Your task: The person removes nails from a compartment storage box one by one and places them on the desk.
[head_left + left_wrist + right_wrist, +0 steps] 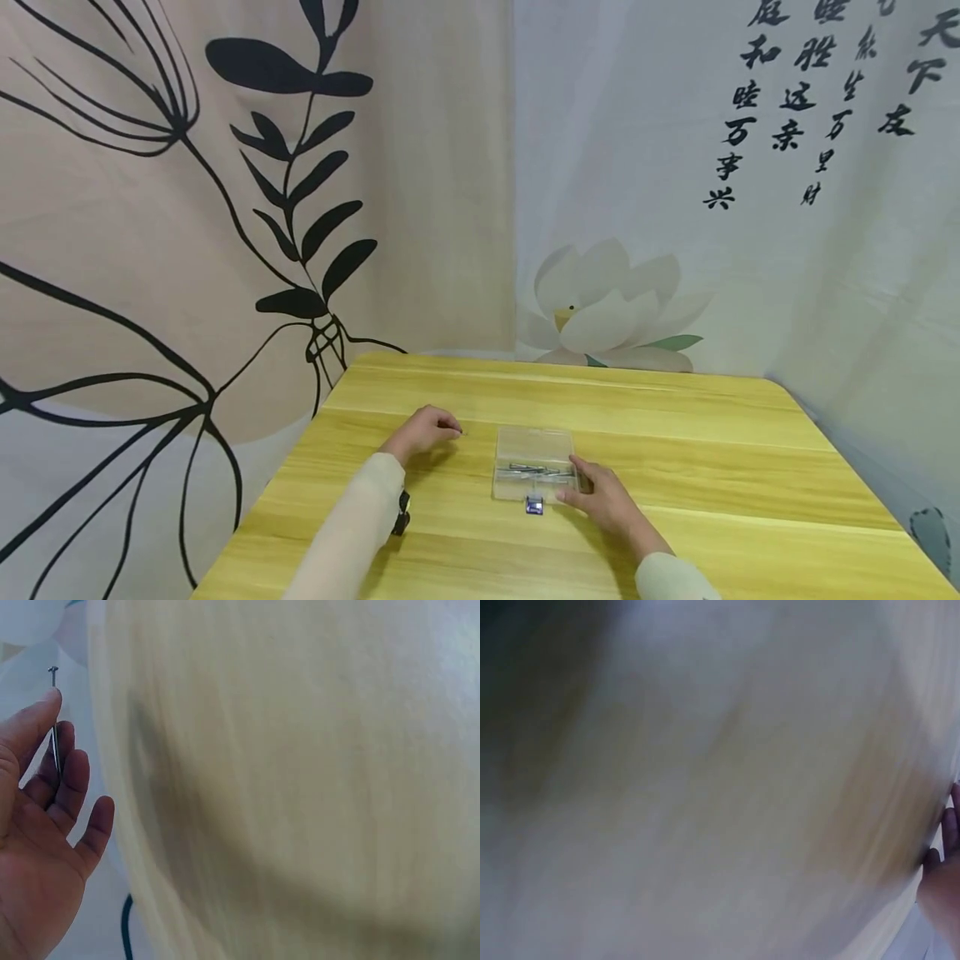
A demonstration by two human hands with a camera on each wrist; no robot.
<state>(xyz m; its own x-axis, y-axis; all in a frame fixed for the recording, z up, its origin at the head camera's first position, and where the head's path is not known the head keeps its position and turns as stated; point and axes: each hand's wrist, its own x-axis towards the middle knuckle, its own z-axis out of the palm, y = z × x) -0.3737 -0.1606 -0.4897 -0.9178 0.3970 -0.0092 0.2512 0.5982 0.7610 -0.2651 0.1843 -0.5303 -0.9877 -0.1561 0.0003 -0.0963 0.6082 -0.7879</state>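
Note:
Between the thumb and fingers of my left hand (427, 429) is a thin metal nail-like pin (55, 746). In the left wrist view its small flat head stands above the thumb tip. My right hand (603, 497) holds the right side of a clear plastic box (534, 446), its thumb near the front corner and a finger farther back. The box stands with its lid raised, and several thin metal pieces (536, 471) lie inside. The right wrist view is blurred, with only a few fingers (950, 829) at its right edge.
A small blue-purple square piece (534, 505) is at the box's front edge. The yellow wood-grain table (675, 425) reaches back to a printed curtain (442, 208). A dark band (402, 512) sits at the left wrist.

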